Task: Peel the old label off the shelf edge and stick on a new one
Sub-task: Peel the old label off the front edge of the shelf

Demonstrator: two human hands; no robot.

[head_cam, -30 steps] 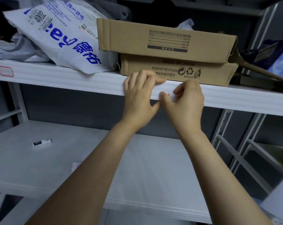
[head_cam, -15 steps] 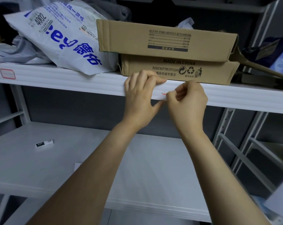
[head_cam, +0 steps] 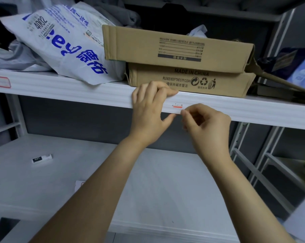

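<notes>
A white shelf edge point(head_cam: 253, 111) runs across the view. On it, between my hands, sits an old label point(head_cam: 177, 107) with a red line and torn scraps; a strip hangs down from it. My left hand point(head_cam: 150, 109) rests on the edge, fingers curled over the top, thumb below. My right hand point(head_cam: 203, 125) pinches the lower right corner of the label between thumb and forefinger, just under the edge. Another red-framed label point(head_cam: 2, 81) is stuck on the edge at far left.
Two flat cardboard boxes point(head_cam: 179, 55) and a white printed bag point(head_cam: 64, 42) lie on the upper shelf. The lower shelf point(head_cam: 157, 181) holds a small white tag point(head_cam: 41, 158) and a paper piece point(head_cam: 79, 184) by my left forearm. Metal uprights stand at right.
My right hand has drawn down and to the right, away from the shelf edge, uncovering the torn label with its red line. My left hand has stayed on the edge.
</notes>
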